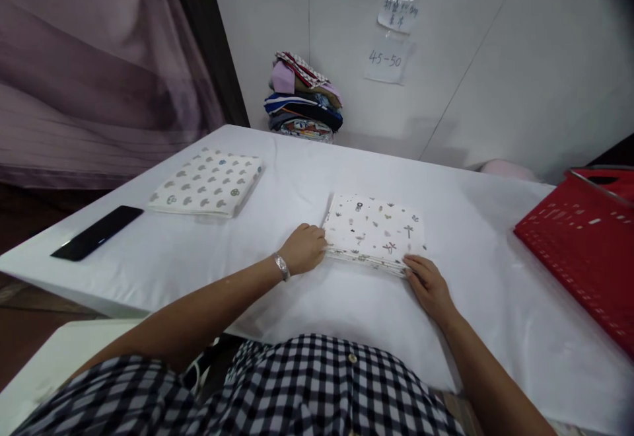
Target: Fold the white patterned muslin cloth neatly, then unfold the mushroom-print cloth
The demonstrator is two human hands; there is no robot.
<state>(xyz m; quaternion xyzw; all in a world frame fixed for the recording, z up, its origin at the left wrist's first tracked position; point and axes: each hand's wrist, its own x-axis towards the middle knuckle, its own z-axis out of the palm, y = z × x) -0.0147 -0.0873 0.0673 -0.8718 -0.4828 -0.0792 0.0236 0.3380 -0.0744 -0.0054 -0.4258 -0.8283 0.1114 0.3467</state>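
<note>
A folded white cloth (pixel 374 228) printed with small palm trees and animals lies flat in the middle of a table (pixel 297 172) covered in white, between a person's two bare hands. The left hand (pixel 304 249), a silver bracelet (pixel 282 267) at its wrist, has its fingers curled against the cloth's left edge; the right hand (pixel 428 284) touches the near right corner, fingers bent. Whether either hand pinches the fabric cannot be told. Layered folds show along the cloth's near edge. To the left lies a second folded cloth (pixel 208 181), patterned in gray, with a black phone (pixel 98 233) near it, toward the table's left end. A red basket (pixel 577 244) stands at right. Beyond the far edge, a pile of folded clothes (pixel 304 96) rises before a pale wall (pixel 470 6) bearing two handwritten papers (pixel 386 59), the lower reading "45-50." A purple curtain (pixel 99 59) hangs at far left. The person wears a black-and-white checked shirt (pixel 307 383).
</note>
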